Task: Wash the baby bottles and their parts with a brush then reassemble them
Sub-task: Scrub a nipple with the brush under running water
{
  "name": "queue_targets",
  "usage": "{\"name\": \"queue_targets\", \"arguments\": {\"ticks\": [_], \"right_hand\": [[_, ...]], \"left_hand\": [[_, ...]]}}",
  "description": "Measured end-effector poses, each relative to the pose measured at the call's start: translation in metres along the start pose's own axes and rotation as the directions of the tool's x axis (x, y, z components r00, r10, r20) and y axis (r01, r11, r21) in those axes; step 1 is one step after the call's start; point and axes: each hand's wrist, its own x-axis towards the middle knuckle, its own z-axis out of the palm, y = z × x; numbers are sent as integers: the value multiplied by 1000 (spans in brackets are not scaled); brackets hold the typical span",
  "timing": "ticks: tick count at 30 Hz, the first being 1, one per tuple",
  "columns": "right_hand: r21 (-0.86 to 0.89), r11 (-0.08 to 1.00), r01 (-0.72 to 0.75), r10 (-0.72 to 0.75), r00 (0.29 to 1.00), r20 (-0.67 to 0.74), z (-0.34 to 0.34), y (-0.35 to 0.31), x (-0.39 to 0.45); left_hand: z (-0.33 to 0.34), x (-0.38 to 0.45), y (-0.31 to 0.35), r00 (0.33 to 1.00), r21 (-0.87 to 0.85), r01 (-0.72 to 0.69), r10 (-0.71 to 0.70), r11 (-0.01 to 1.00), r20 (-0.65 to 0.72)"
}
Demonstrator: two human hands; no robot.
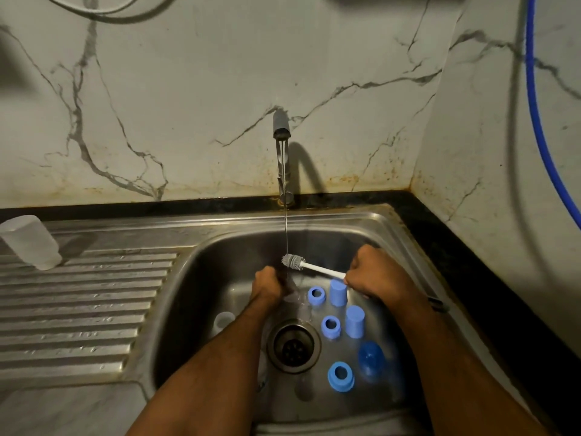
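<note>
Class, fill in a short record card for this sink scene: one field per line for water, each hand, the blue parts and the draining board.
Water: thin stream runs from the tap onto the brush head
Right hand: grips the white handle of the brush
Left hand: curled round a clear item, unclear what
Blue parts: three rings, two caps and one dome on the sink floor
Draining board: clear bottle upside down

Left hand grip blurred — held item unclear, blue hose cut off.

White marble-look wall with grey veins, rust-stained along its base, meets a black desk. A blue hose hangs at right. Dim light.
</note>
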Motion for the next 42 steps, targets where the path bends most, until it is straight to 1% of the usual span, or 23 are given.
{"name": "queue_targets", "arguments": {"ticks": [4, 7, 9, 11, 13, 15, 17, 18, 21, 25, 27, 29, 32, 34, 35, 37, 39, 42], "right_hand": [[11, 1000, 1, -1, 1000, -1, -2, -1, -2], [37, 999, 4, -3, 1000, -13, -4, -2, -6], [51, 999, 9, -8, 1000, -28, -5, -2, -9], [49, 999, 18, -16, 999, -45, -7, -1, -14], [80, 996, 35, -30, 998, -60, -11, -2, -17], [106, 993, 53, -45, 996, -75, -17, -6, -19], [85, 994, 70, -62, 994, -94, -22, -13, -21], [69, 995, 77, -69, 992, -102, -25, -17, -21], [34, 996, 85, -80, 990, -113, -30, -30, -23], [42, 993, 106, -100, 986, -132, -22, -33, -25], [51, 992, 115, -108, 986, -129, -14, -30, -25], [71, 989, 132, -122, 984, -128, -8, -26, -23], [89, 979, 185, -173, 976, -129, -4, -24, -18], [71, 973, 220, -210, 969, -129, -3, -24, -16], [64, 971, 230, -221, 967, -131, -2, -24, -15], [68, 968, 243, -232, 962, -141, 0, -24, -13], [59, 967, 248, -238, 961, -139, 3, -24, -12], [1, 969, 247, -246, 963, -112, 5, -25, -13]], "left_hand": [[-5, 5, -2, 998, -58, 51, -53, 997, -26], [4, 38, -21, 995, -138, 67, -76, 988, -62], [-14, 19, -3, 995, -186, 56, -70, 981, -72], [-37, -13, 23, 993, -304, 61, -88, 951, -76], [-50, -25, 34, 988, -475, 97, -141, 875, -58], [-64, -33, 39, 981, -631, 154, -194, 760, 5], [-80, -44, 45, 970, -741, 219, -226, 635, 94], [-86, -49, 47, 965, -766, 241, -232, 596, 123], [-97, -58, 47, 959, -798, 269, -231, 539, 167], [-99, -50, 33, 943, -830, 282, -299, 481, 147], [-97, -42, 23, 942, -869, 259, -309, 421, 131], [-95, -36, 14, 950, -878, 224, -296, 424, 99], [-96, -28, 8, 953, -902, 185, -295, 391, 67], [-97, -21, 9, 944, -923, 180, -323, 339, 65], [-97, -17, 10, 936, -937, 189, -342, 293, 82], [-99, -12, 11, 935, -950, 191, -342, 248, 99], [-99, -9, 11, 943, -953, 172, -322, 251, 85], [-99, -12, 13, 960, -946, 138, -276, 295, 54]]}}
